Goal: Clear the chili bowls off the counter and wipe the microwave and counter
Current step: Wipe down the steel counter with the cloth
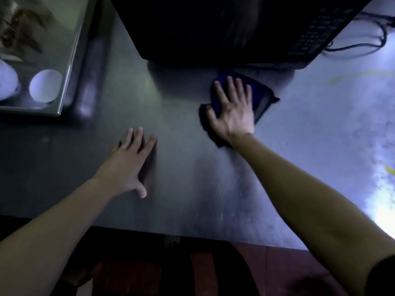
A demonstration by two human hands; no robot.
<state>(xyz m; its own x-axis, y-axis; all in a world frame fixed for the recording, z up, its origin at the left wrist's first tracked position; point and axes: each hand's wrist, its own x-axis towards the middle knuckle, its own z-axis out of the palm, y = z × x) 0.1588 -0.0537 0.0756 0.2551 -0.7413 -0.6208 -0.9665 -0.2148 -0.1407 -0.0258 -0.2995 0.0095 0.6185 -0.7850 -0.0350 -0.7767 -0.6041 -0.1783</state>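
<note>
Counting first in the head view: two hands, one cloth, one microwave, one sink and two white round things. The left hand [132, 161] lies flat on the counter [192, 199] with its fingers straight and spread, and it holds nothing. The right hand [232, 112] presses flat on the cloth [264, 97], with straight fingers that do not curl round it. The cloth is dark blue and bunched up, and it lies on the counter just in front of the microwave [213, 28], below its right half. The microwave is black and stands at the back of the counter, with its buttons [314, 33] on the right side. The counter is grey shiny metal with thin scratches near the front, a bright glare on the right and a yellow-green streak [352, 75] there. A black cable [363, 45] loops on the counter to the right of the microwave. The sink [71, 67] is on the left, and a white bowl [46, 86] sits inside its near corner. The second white thing [7, 82] beside it is cut off by the left edge, so I cannot tell what it is. Something brown and blurry lies farther back in the sink. Much of the cloth is hidden under the hand. The microwave's top is cut off, and its door is too dark to make out.
</note>
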